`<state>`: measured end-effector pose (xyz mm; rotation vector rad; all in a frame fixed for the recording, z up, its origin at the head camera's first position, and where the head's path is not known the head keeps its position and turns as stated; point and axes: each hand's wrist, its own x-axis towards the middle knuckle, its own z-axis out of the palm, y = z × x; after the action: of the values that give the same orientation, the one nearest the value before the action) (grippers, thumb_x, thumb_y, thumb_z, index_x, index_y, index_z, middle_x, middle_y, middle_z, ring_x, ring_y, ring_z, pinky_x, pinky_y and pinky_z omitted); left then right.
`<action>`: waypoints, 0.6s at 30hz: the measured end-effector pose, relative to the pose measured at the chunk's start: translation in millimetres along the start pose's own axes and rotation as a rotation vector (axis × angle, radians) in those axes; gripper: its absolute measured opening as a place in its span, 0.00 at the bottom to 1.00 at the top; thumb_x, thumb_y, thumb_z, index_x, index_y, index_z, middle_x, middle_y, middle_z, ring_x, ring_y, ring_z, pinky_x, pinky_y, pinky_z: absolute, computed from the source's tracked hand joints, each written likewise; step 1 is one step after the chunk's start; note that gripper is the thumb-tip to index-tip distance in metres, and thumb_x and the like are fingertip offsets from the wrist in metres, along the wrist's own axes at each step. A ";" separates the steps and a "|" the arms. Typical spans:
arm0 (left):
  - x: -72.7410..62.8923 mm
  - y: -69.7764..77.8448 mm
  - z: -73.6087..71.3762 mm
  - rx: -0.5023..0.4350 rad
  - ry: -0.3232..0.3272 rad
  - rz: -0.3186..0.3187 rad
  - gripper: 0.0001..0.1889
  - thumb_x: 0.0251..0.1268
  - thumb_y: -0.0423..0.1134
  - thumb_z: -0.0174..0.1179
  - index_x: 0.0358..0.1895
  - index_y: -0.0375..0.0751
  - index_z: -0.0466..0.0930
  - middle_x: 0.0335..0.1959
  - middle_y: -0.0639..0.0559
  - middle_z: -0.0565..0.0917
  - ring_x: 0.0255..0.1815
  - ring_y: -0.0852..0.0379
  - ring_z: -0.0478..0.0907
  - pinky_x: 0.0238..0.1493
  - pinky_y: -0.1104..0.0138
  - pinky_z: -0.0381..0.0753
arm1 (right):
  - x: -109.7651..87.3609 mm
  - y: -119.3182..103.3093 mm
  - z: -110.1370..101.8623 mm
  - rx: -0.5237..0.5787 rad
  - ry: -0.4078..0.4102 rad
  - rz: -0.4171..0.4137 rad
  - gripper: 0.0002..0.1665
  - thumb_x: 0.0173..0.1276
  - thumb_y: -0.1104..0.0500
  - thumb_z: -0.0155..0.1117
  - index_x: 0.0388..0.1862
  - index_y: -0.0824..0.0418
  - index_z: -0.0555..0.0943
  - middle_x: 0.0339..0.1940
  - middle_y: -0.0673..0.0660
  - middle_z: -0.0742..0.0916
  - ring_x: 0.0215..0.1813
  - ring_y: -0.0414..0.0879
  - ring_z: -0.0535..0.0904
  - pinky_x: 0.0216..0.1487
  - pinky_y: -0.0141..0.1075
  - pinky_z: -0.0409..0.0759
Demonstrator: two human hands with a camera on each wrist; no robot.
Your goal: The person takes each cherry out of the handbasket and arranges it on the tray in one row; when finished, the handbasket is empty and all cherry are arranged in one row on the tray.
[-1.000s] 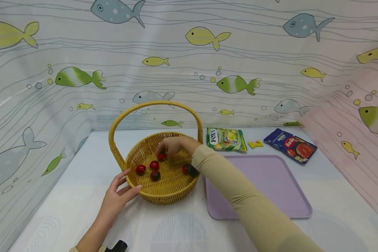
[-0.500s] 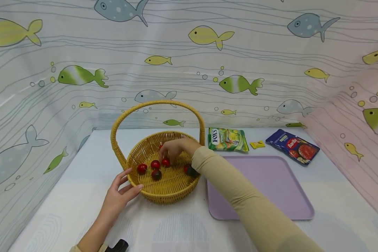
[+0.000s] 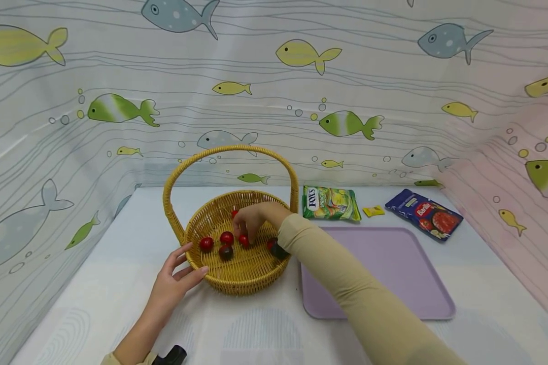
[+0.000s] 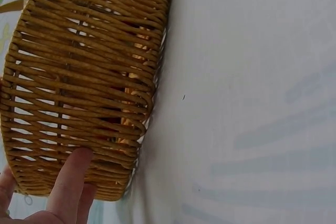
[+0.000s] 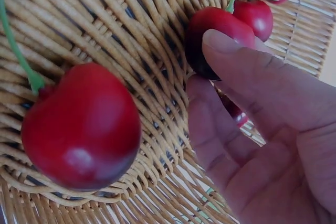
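Since a second ago, the right hand [image 3: 254, 218] has drawn a cherry [image 3: 243, 241] nearer the front rim of the basket [image 3: 242, 287]. At the basket's left, the grip of the left hand [image 3: 174, 284] is spread, touching it; inside, right of three other cherries [image 3: 227, 238], the right grip pinches that cherry; right of the basket lies a purple tray [image 3: 383, 274].

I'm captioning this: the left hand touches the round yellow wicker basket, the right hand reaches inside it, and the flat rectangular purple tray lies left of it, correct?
The purple tray lies right of the basket, not left, as the head view shows. The left hand does touch the basket and the right hand reaches inside.
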<state>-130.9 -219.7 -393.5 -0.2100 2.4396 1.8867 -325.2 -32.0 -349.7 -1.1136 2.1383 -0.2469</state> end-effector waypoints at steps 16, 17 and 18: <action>-1.9 0.5 -0.4 -0.015 -0.018 0.021 0.39 0.61 0.44 0.62 0.72 0.49 0.51 0.68 0.36 0.52 0.65 0.40 0.62 0.51 0.58 0.76 | -47.0 -7.4 -19.0 0.018 0.110 -0.006 0.18 0.54 0.63 0.72 0.44 0.56 0.79 0.40 0.49 0.81 0.41 0.41 0.77 0.39 0.31 0.76; -2.5 0.7 -0.7 -0.015 -0.017 0.020 0.39 0.61 0.44 0.63 0.72 0.49 0.51 0.68 0.36 0.52 0.65 0.40 0.62 0.51 0.58 0.75 | -51.5 -7.6 -19.6 0.028 0.124 -0.006 0.18 0.54 0.62 0.73 0.43 0.55 0.79 0.39 0.49 0.81 0.41 0.41 0.76 0.39 0.31 0.76; -2.8 0.6 -1.1 -0.016 -0.014 0.015 0.39 0.61 0.44 0.63 0.72 0.50 0.51 0.68 0.37 0.52 0.65 0.40 0.62 0.51 0.59 0.76 | -55.6 -7.6 -19.8 0.037 0.137 -0.011 0.18 0.54 0.62 0.73 0.43 0.55 0.78 0.39 0.49 0.81 0.41 0.41 0.76 0.39 0.31 0.76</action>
<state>-128.1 -220.4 -392.3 -0.1790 2.4243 1.9075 -312.2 3.7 -304.0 -1.1162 2.2385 -0.3759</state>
